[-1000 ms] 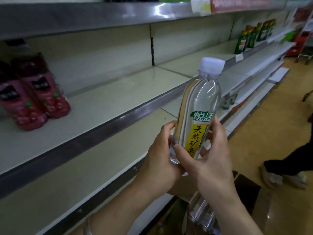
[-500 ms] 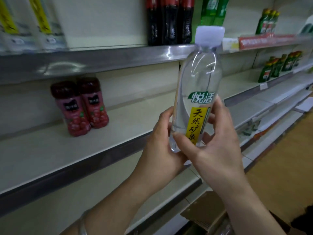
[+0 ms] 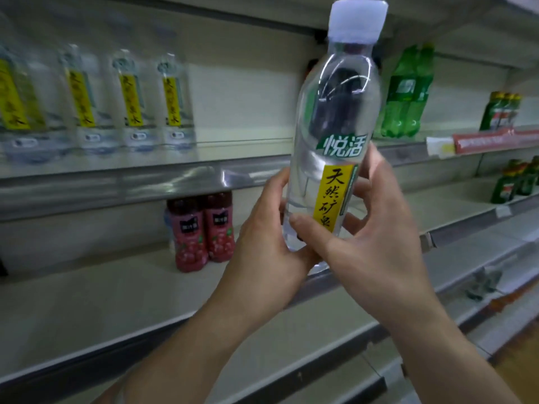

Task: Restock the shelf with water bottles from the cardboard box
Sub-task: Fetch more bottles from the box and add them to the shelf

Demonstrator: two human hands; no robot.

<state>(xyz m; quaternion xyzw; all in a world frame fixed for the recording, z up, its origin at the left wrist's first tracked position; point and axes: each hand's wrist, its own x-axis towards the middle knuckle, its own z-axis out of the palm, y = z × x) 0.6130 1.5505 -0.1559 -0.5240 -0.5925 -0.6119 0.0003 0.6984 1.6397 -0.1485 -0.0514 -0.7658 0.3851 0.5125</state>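
— Clear plastic water bottle (image 3: 332,135), white cap: where now?
— Raised to the upper metal shelf (image 3: 145,182) beside matching stocked bottles (image 3: 175,100); left hand (image 3: 262,240) and right hand (image 3: 370,237) both clamp its base. Placement looks imminent.

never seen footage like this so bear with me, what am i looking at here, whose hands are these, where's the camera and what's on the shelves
There is no machine here: a person wears one wide-angle camera on the head, looking forward and down at their own hands in a shop aisle. The left hand and right hand both grip the lower part of one upright water bottle with a white cap. On the upper shelf stands a blurred row of matching water bottles, with green bottles further right. On the shelf below stand two red juice bottles. The cardboard box is not in view.
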